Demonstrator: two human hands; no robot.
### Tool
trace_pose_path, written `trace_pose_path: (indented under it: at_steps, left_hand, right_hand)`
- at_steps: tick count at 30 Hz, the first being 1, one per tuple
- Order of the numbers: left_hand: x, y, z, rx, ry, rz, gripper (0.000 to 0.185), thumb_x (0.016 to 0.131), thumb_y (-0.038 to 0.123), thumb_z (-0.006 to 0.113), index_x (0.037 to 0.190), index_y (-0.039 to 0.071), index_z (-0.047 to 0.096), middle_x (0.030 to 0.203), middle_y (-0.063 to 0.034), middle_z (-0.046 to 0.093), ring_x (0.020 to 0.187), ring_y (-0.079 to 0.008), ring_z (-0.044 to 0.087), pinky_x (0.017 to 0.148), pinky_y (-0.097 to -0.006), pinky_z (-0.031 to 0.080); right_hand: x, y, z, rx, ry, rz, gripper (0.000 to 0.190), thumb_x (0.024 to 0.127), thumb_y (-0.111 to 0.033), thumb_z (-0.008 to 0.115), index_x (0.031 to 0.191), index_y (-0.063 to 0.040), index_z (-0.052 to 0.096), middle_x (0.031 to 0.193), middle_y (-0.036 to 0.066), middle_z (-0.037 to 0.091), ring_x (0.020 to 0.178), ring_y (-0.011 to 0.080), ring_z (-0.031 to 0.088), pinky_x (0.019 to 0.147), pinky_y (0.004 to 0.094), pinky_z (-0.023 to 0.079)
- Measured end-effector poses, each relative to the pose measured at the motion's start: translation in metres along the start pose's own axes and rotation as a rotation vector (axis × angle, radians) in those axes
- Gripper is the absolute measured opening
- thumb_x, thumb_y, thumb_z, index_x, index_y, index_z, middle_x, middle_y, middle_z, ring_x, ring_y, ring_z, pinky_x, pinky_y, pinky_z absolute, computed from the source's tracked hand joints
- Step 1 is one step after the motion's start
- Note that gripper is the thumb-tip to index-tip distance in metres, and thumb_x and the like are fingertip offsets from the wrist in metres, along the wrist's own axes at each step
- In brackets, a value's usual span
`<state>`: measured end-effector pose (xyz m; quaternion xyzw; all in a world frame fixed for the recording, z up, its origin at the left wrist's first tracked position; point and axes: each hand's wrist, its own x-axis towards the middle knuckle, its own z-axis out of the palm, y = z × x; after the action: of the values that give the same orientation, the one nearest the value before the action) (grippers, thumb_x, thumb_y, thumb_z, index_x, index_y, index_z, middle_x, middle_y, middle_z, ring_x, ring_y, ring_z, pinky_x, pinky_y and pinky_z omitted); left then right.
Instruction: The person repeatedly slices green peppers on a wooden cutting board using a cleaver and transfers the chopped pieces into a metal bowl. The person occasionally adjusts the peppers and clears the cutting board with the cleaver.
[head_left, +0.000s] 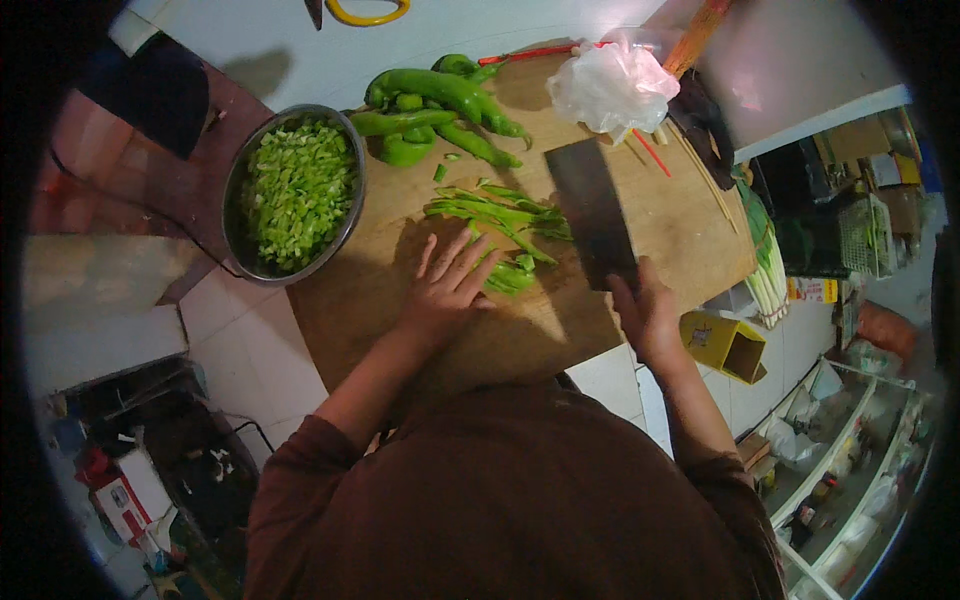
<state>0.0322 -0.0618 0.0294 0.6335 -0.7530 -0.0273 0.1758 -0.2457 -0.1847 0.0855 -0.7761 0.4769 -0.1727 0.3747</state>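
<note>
My right hand (649, 311) grips the handle end of a cleaver (592, 206), whose broad dark blade lies over the wooden cutting board (352, 322), just right of the cut pepper strips. My left hand (450, 289) rests with spread fingers at the near left edge of the green pepper strips (517, 217); whether its fingers press on some pieces is hard to tell. Whole green peppers (435, 97) are piled at the board's far side. At the left, a round metal bowl (360, 187) holds chopped green pepper (300, 187).
A crumpled plastic bag (615, 86) and thin sticks (705, 176) lie at the board's far right. Beyond its right edge are bundled scallions (769, 277) and a yellow box (720, 345). Yellow-handled scissors (367, 15) lie at the top, and shelves (847, 457) stand lower right.
</note>
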Motion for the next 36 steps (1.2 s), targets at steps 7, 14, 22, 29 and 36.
trace_pose_path:
  at_steps: [7,14,22,29,36]
  left_hand:
    - [0.075,-0.012,0.003,-0.009,-0.158,0.095,0.092,0.075,0.044,0.078,0.149,0.008,0.039,0.158,-0.0104,0.033,0.147,-0.0314,0.026,0.121,-0.0539,0.018]
    - [0.085,-0.017,0.020,-0.109,-0.208,0.047,0.075,0.077,0.038,0.079,0.140,0.010,0.050,0.141,-0.0109,0.047,0.129,-0.0342,0.043,0.107,-0.0490,0.038]
    - [0.050,0.003,-0.001,-0.140,-0.186,-0.119,0.065,0.077,0.032,0.078,0.132,0.007,0.056,0.136,-0.0100,0.051,0.126,-0.0325,0.046,0.105,-0.0510,0.039]
    - [0.062,0.018,0.028,-0.257,0.084,0.029,0.053,0.085,0.025,0.071,0.130,0.001,0.057,0.135,-0.0137,0.054,0.125,-0.0337,0.050,0.107,-0.0446,0.041]
    - [0.068,0.017,0.040,-0.200,0.140,0.099,0.041,0.081,0.021,0.072,0.115,0.001,0.063,0.122,-0.0107,0.058,0.115,-0.0292,0.055,0.096,-0.0408,0.048]
  right_hand:
    - [-0.009,0.034,-0.032,-0.086,0.097,0.128,0.021,0.094,-0.013,0.063,0.100,0.000,0.048,0.079,0.027,0.066,0.076,0.0459,0.066,0.063,0.0483,0.051]
    - [0.001,0.030,-0.030,-0.267,0.066,0.005,0.019,0.093,-0.013,0.063,0.098,-0.003,0.048,0.076,0.026,0.063,0.075,0.0478,0.063,0.062,0.0501,0.050]
    - [0.009,0.023,-0.025,-0.442,-0.097,-0.083,0.018,0.093,-0.016,0.058,0.096,-0.006,0.043,0.075,0.025,0.064,0.074,0.0461,0.064,0.061,0.0536,0.049]
    - [-0.006,0.004,-0.029,-0.415,-0.209,-0.076,0.019,0.092,-0.013,0.062,0.095,-0.005,0.044,0.073,0.025,0.063,0.074,0.0469,0.063,0.060,0.0540,0.048]
    - [0.003,-0.002,-0.051,-0.454,-0.218,-0.091,0.019,0.092,-0.012,0.062,0.094,-0.004,0.044,0.072,0.024,0.063,0.074,0.0467,0.062,0.060,0.0523,0.049]
